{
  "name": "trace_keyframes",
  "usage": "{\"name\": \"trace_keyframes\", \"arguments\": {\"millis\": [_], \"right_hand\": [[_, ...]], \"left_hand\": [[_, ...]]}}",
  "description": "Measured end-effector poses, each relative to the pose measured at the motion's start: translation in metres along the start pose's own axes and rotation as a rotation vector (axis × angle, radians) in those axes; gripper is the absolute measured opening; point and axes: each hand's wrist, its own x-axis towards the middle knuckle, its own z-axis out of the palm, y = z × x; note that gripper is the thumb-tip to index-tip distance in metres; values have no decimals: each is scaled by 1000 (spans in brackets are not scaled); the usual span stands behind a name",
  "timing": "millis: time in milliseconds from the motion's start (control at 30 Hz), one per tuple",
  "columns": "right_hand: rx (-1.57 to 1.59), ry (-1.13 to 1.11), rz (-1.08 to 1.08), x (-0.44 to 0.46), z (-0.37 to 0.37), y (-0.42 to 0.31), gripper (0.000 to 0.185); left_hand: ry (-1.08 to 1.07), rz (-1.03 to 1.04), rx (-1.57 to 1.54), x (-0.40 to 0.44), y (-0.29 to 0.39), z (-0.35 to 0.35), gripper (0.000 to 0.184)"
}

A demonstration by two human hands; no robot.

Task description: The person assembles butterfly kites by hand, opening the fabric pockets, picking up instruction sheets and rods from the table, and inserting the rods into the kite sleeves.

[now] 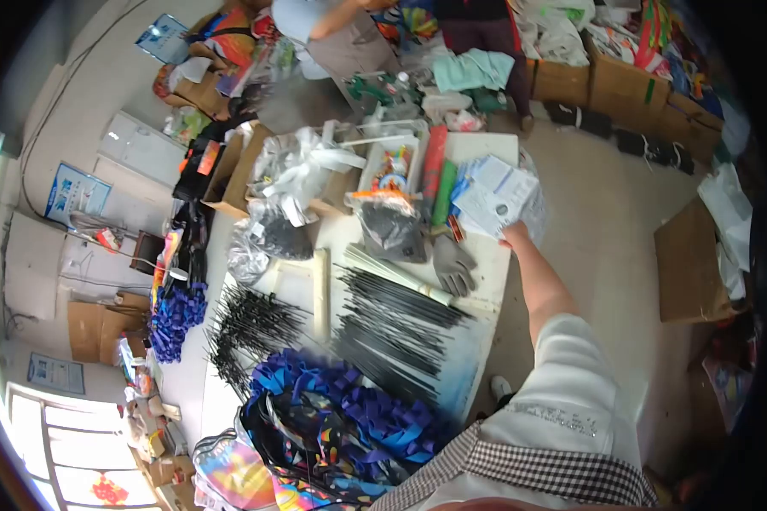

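My right hand [514, 233] reaches out over the right edge of the table, its fingers closed on the near edge of a white printed sheet [500, 189]. The sheet lies on a blue-and-white packet and clear plastic at the table's far right corner. Close to the hand are a grey work glove [454, 266], a green roll or strip [444, 192] and a red one [434, 162]. My left hand is not in view.
Bundles of black thin strips [392, 328] and pale strips [398, 274] lie on the white table [484, 298]. Purple-blue ribbon and printed fabric [341, 413] pile up nearest me. Bagged goods, a plastic bin [411, 162] and cardboard boxes [626, 81] stand behind. Two other people are at the back.
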Motion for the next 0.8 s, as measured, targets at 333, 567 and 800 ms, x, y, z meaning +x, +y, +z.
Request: {"name": "trace_keyframes", "arguments": {"millis": [333,567,800], "right_hand": [[-830,195,-209,-64,-27,-46,36],[-680,78,-773,-140,-15,-50,28],[-566,-365,-824,-285,9,3,19]], "left_hand": [[49,82,-34,-26,-27,18,38],[54,193,-71,-27,-54,33,39],[-14,186,-253,-30,-106,30,40]]}}
